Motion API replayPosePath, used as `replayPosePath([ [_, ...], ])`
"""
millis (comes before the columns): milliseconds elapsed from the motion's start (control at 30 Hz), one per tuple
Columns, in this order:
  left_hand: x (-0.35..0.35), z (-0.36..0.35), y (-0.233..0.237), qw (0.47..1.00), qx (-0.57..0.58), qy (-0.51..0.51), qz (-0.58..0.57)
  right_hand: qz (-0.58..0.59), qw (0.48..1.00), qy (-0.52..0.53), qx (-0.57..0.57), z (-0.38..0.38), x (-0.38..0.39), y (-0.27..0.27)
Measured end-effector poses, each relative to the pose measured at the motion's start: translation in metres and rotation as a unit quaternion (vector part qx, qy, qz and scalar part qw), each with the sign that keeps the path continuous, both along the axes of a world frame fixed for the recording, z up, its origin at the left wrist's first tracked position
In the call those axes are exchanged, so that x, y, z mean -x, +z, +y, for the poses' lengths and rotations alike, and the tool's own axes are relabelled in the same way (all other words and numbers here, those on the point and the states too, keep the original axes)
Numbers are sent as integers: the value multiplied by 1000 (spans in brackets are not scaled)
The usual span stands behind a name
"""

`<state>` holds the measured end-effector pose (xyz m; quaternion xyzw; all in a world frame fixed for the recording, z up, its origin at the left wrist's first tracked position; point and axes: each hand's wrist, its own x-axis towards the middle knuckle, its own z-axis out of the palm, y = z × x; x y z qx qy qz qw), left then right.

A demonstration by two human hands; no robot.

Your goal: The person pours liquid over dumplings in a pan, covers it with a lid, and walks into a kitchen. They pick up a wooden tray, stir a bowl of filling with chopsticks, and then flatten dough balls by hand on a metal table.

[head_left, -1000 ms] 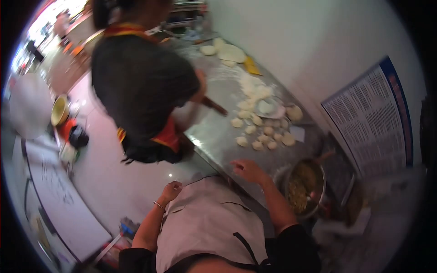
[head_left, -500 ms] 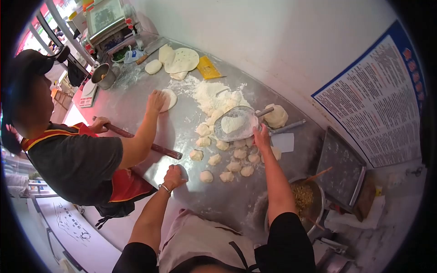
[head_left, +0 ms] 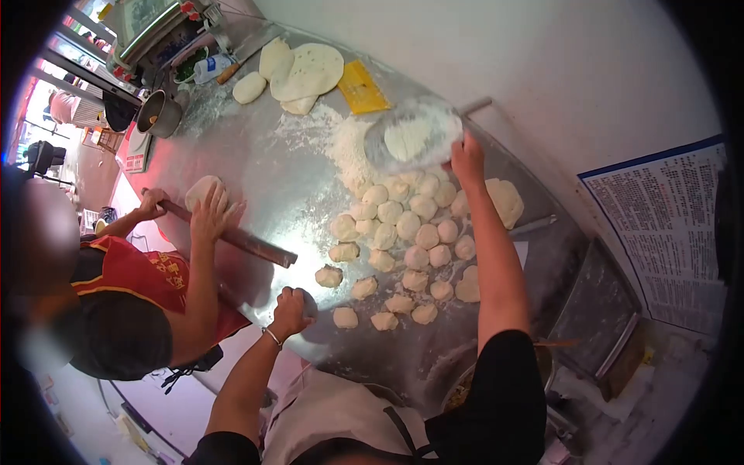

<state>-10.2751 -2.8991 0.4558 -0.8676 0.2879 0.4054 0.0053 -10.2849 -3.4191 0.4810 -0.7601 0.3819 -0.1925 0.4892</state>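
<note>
My right hand (head_left: 466, 159) is closed on the near rim of a metal scoop (head_left: 377, 147), whose handle juts out beyond it. White flour lies in the scoop, which is blurred by motion above the flour heap (head_left: 345, 151). Just below are many round dough balls (head_left: 408, 225), bunched together, with rougher dough pieces (head_left: 364, 288) spread nearer to me. My left hand (head_left: 292, 311) rests at the near table edge with its fingers curled. A greyish shape shows beside its fingers, and I cannot make out whether it is held.
On the left a co-worker's hand (head_left: 208, 217) presses near a flattened dough round, with a rolling pin (head_left: 256, 246) alongside. Flat dough sheets (head_left: 310, 74) and a yellow packet (head_left: 363, 87) lie at the back. A large dough lump (head_left: 505, 203) sits right; a tray (head_left: 581, 302) stands beyond.
My right hand has carried the scoop from over the dough balls back toward the flour heap and wall, uncovering the balls. The co-worker's dough round and hands are nearer to them. The view has shifted.
</note>
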Motion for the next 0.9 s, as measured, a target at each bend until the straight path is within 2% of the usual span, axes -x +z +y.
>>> replayPosePath([
  [33, -1, 0, -1, 1000, 5, 0, -3, -18, 1000, 1, 17, -8, -17, -27],
  [100, -6, -5, -2, 1000, 11, 9, -5, -15, 1000, -11, -23, 6, -46, -31],
  [200, 5, 7, -8, 999, 24, -17, -16, -98, 962, -95, -235, 24, -56, -35],
  [233, 3, 4, -5, 1000, 25, -8, -9, -64, 991, -82, -82, 32, -44, -31],
  [267, 2, 5, -6, 1000, 24, -4, -6, -26, 995, -66, 74, 42, -27, -25],
  [300, 1, 5, -7, 1000, 24, 0, -3, 15, 973, -46, 228, 56, -9, -19],
  [367, 1, 5, -6, 1000, 27, 4, -2, -61, 934, 84, 343, 89, 19, -31],
  [433, 1, 3, -9, 1000, 8, -13, -3, -13, 930, 140, 341, 144, 41, -22],
  [467, 2, 4, -8, 1000, 13, -15, -2, 27, 926, 149, 345, 174, 52, -42],
  [500, 1, 3, -7, 1000, 20, -17, -2, 63, 913, 141, 377, 207, 65, -55],
  [533, 0, 3, -6, 999, 26, -20, -3, 72, 903, 120, 407, 236, 81, -41],
  [633, -3, 9, -13, 997, 58, -60, 1, 72, 936, 128, 321, 298, 127, -45],
  [733, -4, 16, -19, 993, 98, -60, -11, 77, 929, 177, 316, 329, 180, -45],
  [833, -9, 22, -25, 977, 183, -104, -16, 94, 955, 80, 269, 310, 218, -31],
  [900, -10, 29, -26, 966, 230, -114, -19, 152, 937, -58, 309, 284, 227, -30],
])
